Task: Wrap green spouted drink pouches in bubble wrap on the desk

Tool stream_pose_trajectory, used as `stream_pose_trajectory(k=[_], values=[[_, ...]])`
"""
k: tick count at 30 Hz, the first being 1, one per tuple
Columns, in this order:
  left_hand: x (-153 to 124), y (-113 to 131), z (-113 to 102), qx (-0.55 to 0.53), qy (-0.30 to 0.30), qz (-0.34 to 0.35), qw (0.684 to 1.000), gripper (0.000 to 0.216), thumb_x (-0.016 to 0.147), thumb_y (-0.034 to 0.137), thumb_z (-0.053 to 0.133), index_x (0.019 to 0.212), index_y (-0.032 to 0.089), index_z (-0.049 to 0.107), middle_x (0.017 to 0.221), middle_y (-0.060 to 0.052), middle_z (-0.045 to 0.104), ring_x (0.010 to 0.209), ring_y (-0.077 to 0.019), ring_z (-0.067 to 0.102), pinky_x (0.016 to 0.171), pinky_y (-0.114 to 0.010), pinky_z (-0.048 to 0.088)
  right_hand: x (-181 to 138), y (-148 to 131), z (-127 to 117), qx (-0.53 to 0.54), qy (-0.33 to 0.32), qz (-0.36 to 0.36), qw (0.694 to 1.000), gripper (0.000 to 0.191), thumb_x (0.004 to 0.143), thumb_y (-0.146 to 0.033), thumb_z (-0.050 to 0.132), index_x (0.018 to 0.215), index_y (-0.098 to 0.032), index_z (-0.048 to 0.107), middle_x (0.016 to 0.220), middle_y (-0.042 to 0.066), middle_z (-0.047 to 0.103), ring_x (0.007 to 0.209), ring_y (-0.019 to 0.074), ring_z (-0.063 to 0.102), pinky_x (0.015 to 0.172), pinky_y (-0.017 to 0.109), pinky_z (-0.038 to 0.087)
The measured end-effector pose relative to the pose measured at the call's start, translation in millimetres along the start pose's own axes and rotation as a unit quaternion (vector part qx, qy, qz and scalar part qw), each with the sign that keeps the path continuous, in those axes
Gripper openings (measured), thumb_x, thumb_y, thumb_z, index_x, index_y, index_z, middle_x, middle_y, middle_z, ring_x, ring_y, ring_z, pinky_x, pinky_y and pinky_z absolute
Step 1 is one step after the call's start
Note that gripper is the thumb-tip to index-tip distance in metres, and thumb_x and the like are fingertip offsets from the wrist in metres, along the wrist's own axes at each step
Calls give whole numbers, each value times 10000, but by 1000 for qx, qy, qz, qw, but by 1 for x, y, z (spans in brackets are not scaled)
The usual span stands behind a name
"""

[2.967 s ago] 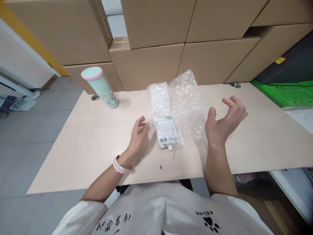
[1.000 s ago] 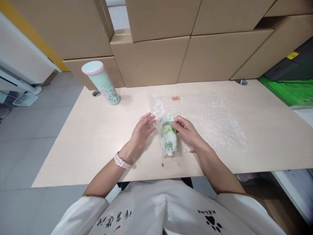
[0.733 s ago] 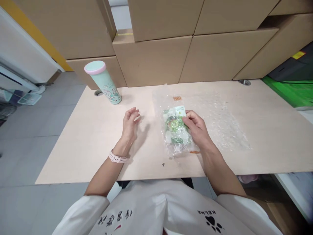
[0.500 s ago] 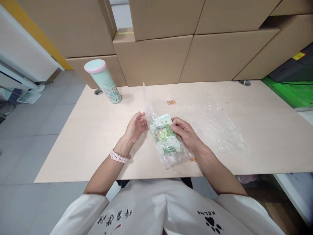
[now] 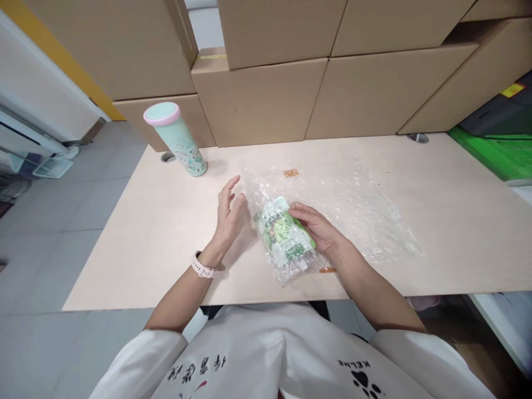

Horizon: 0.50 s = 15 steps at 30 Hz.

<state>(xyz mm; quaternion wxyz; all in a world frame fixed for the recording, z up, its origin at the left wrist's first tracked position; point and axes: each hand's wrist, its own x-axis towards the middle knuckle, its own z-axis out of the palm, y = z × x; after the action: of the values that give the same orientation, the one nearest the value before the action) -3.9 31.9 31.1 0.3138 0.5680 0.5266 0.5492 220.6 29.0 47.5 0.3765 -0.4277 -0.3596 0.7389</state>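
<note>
A green and white packet [image 5: 286, 230] lies on the bubble wrap [image 5: 366, 216], with a clear flap of the wrap folded over its left and front parts. My right hand [image 5: 316, 227] grips the packet's right edge, thumb on top and the other fingers partly hidden beneath. To the left of the wrap, my left hand [image 5: 229, 213] is raised with its fingers apart and holds nothing. Its fingertips are close to the wrap's left edge; whether they touch it I cannot tell. A pale pink band circles the left wrist.
On the table [image 5: 145, 249], a mint tumbler [image 5: 182, 144] with a pink rim stands at the back left. Cardboard boxes [image 5: 261, 102] are stacked along the back edge. An orange patch [image 5: 291, 173] shows by the wrap's far side. Something green [image 5: 482, 155] lies at the far right.
The upright left edge of the bubble wrap has come down over the packet. My left hand has drawn back slightly leftward and lifted its fingers. My right hand stays on the packet.
</note>
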Motion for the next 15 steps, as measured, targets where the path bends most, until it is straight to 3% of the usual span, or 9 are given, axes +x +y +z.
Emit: stream_pose_trajectory(k=[3, 6, 8, 10, 13, 15], values=[[-9, 7, 4, 127, -110, 130, 977, 592, 998, 628, 363, 1493, 313, 442, 1609, -69, 396, 1541, -290, 211, 1255, -529, 39, 0, 3, 0, 16, -38, 6, 999, 360, 679, -361, 818, 630, -209, 495, 639, -52, 477, 604, 115, 437, 596, 261, 345], [-13, 6, 8, 215, -181, 189, 941, 703, 998, 682, 215, 1571, 285, 310, 1549, -91, 486, 1526, -297, 241, 1216, -585, -129, 2, 5, -1, 21, -61, 10, 998, 353, 673, -356, 826, 636, -204, 509, 623, -55, 493, 588, 110, 448, 588, 258, 353], [-13, 2, 7, 237, -178, 194, 935, 719, 1007, 667, 152, 1578, 254, 295, 1396, -92, 622, 1445, -282, 362, 1208, -594, -139, 3, 6, -1, 22, -64, 13, 998, 348, 667, -337, 831, 629, -201, 513, 607, -62, 489, 565, 100, 442, 570, 251, 351], [-11, -1, 4, 245, -149, 183, 940, 701, 1021, 630, 127, 1538, 227, 375, 1173, -70, 716, 1306, -257, 483, 1221, -584, -105, 3, 5, -2, 28, -65, 32, 997, 338, 665, -326, 833, 628, -201, 521, 604, -57, 515, 559, 104, 469, 560, 253, 369], [-6, 0, -3, 259, -123, 162, 944, 685, 1039, 569, 89, 1331, 218, 600, 855, -27, 703, 1117, -226, 567, 1244, -553, -29, 5, 0, -10, 38, -55, 68, 995, 323, 647, -312, 838, 636, -207, 533, 617, -33, 580, 587, 138, 556, 584, 277, 440], [-3, 4, -7, 266, -133, 153, 943, 677, 1049, 530, 95, 1129, 233, 699, 754, -14, 672, 1058, -217, 581, 1247, -548, -2, 9, -5, -24, 38, -21, 62, 997, 317, 629, -296, 843, 641, -209, 539, 623, -27, 598, 609, 154, 595, 610, 292, 481]])
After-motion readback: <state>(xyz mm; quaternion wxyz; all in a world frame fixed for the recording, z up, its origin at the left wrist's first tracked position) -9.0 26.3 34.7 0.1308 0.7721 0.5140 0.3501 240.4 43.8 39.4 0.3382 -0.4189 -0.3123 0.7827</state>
